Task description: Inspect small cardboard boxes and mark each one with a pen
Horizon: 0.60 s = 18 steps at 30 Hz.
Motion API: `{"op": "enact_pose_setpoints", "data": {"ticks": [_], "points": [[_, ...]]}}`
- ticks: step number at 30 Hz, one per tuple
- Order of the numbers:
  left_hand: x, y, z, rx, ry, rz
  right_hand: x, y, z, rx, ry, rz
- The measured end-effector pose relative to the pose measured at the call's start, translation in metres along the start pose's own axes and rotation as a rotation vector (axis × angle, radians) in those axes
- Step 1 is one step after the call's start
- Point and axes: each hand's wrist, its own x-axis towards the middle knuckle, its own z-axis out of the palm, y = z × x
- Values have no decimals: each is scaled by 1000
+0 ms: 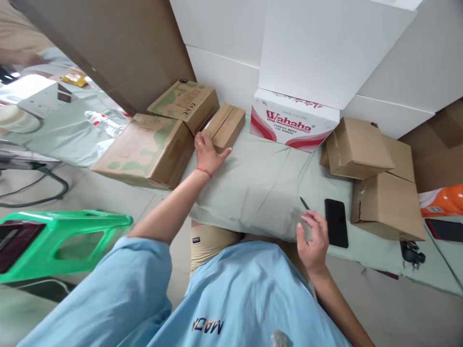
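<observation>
My left hand (210, 153) is on the near end of a small brown cardboard box (228, 124). Its fingers lie along the box's left side, and the thumb reaches across toward the right. Two larger cardboard boxes with green print, a near one (144, 149) and a far one (186, 103), stand just left of it. At the table's front edge, my right hand (314, 238) hovers with thumb and fingers apart. A dark pen (304, 203) shows just beyond its fingertips, its lower part hidden; whether they touch I cannot tell. A black phone (336, 222) lies right of this hand.
A white and red Wahaha carton (294, 120) stands at the back of the cloth-covered table (256, 178). Several brown boxes (385, 202) are stacked on the right, near some keys (412, 253). At lower left is a green stool (83, 243). Another person's hand (31, 59) shows behind the partition.
</observation>
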Motion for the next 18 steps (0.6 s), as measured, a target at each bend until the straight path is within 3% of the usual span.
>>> {"op": "enact_pose_setpoints", "data": {"ticks": [2, 4, 7, 10, 14, 16, 18], "points": [[28, -4, 20, 26, 5, -60, -12, 3, -6, 41, -1, 5], [40, -3, 30, 60, -15, -111, -17, 10, -14, 72, 3, 39], [24, 12, 26, 114, -68, -131, -23, 21, -22, 119, 7, 157], [-39, 38, 6, 198, -195, -70, -26, 28, -20, 179, -5, 262], [-159, 66, -21, 72, -406, 36, -19, 28, -6, 322, -134, 341], [-201, 65, -31, -140, -410, -63, -3, 26, 4, 373, -188, 355], [-220, 56, -38, -313, -332, -292, 23, 25, 20, 407, -220, 355]]}}
